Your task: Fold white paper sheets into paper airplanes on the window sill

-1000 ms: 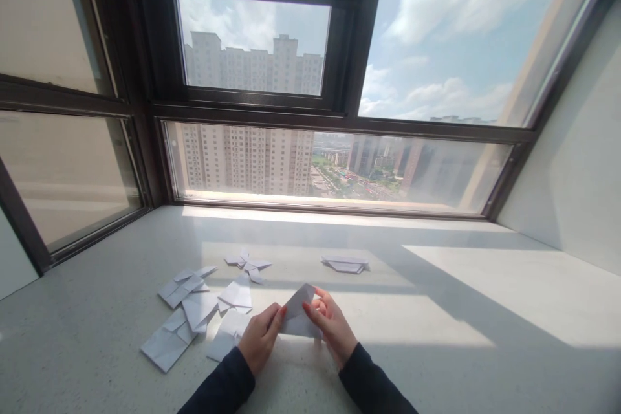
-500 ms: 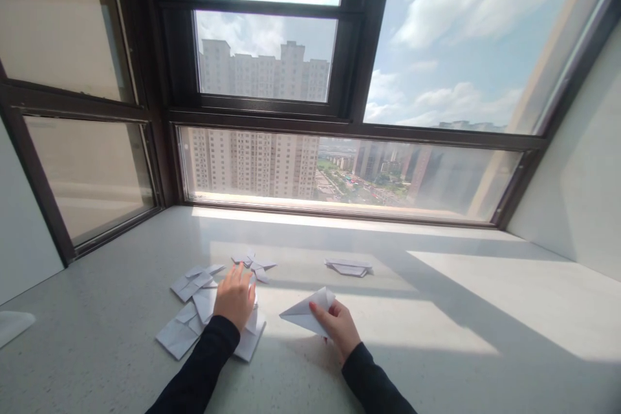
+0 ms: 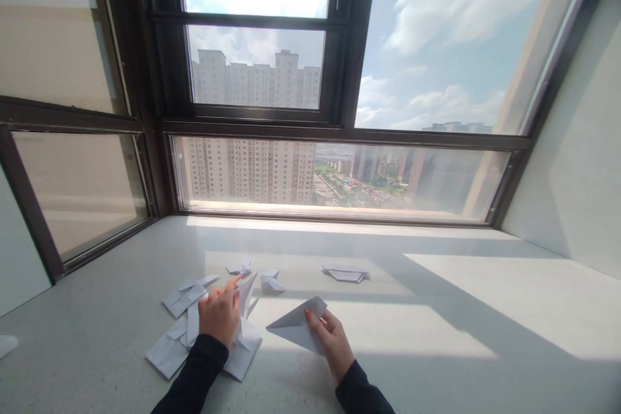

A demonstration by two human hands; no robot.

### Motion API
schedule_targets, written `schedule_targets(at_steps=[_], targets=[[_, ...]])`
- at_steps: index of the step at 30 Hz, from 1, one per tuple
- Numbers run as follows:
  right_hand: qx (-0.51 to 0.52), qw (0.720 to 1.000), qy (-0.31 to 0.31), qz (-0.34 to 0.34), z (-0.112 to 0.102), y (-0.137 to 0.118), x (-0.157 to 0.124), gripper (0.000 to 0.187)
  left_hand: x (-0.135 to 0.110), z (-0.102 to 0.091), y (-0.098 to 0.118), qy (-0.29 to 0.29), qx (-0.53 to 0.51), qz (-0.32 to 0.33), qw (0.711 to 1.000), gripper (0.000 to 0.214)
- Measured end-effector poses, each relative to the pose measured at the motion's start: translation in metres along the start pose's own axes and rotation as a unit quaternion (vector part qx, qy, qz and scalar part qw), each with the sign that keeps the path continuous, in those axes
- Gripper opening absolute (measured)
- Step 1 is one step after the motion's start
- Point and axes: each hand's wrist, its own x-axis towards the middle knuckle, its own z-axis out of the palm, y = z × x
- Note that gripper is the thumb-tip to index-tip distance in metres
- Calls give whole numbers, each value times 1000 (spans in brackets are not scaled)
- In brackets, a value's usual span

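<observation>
My right hand (image 3: 334, 343) holds a folded white paper triangle (image 3: 295, 328) a little above the pale sill, its point aimed left. Over the pile of folded white papers (image 3: 179, 326) at the lower left, my left hand (image 3: 219, 314) pinches one folded paper piece (image 3: 246, 292) and lifts its edge upright. Both sleeves are dark. Further back lie small folded paper pieces (image 3: 268, 281) and a flat folded paper shape (image 3: 345, 272).
The wide speckled sill (image 3: 436, 336) runs to a dark-framed window (image 3: 339, 126) at the back, with a side window at the left and a pale wall (image 3: 572, 168) at the right. Sunlight falls in bright patches across the sill's middle and right.
My left hand let go of the triangle, reached left to the paper pile and now lifts one piece. The right hand kept the triangle and drifted slightly left.
</observation>
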Motion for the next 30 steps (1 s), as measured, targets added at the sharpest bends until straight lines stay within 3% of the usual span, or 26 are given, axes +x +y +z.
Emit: schedule_targets(at_steps=[3, 5, 7, 10, 14, 18, 22, 27, 30], targets=[[30, 998, 53, -16, -6, -5, 1, 40, 1, -6, 5, 23, -166, -11, 986, 33], [41, 995, 88, -16, -8, -5, 1, 40, -2, -3, 8, -23, -332, -43, 942, 37], [42, 993, 110, -9, -8, -2, 2, 42, -6, 5, 13, -103, -461, -95, 876, 49], [20, 995, 96, 4, -4, 3, 1, 49, -15, 15, 23, -187, -545, -161, 801, 69], [0, 999, 31, 14, 2, 2, -3, 70, -28, 16, 39, -207, -641, -228, 703, 84], [-10, 1000, 8, 28, 3, 0, -5, 79, -36, 12, 51, -239, -693, -241, 636, 66], [-17, 997, -15, 68, 2, 7, -2, 74, -44, 19, 57, -243, -728, -197, 611, 50], [12, 996, -53, 73, 4, 7, -2, 44, -53, 31, 58, -257, -701, -131, 653, 70], [0, 997, -60, 47, 1, 2, -1, 40, -51, 21, 55, -308, -679, -114, 656, 70]])
